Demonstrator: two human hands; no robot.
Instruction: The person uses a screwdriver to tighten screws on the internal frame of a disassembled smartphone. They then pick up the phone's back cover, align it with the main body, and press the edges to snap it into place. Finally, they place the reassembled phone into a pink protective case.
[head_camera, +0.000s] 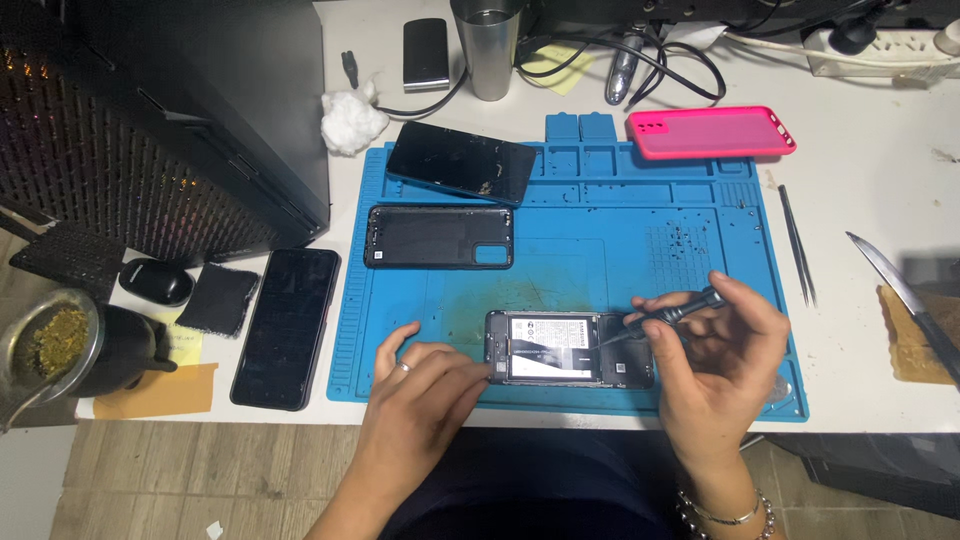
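An opened phone (568, 349) with its battery and inner boards bare lies near the front of a blue repair mat (620, 230). My left hand (425, 385) rests on the mat and its fingertips hold the phone's left end steady. My right hand (715, 360) grips a thin dark screwdriver (672, 314) like a pen, with the tip down on the phone's right part. A black back cover (440, 237) lies further up the mat. A dark cracked screen panel (461, 161) lies tilted across the mat's top left corner.
A black phone (287, 326) lies left of the mat beside a dark cloth (217, 299). A pink phone case (711, 132), tweezers (797, 245) and a knife (905, 292) are on the right. A black computer tower (160, 120), metal cup (489, 45), cotton wad (351, 120) and mate gourd (60, 345) stand around.
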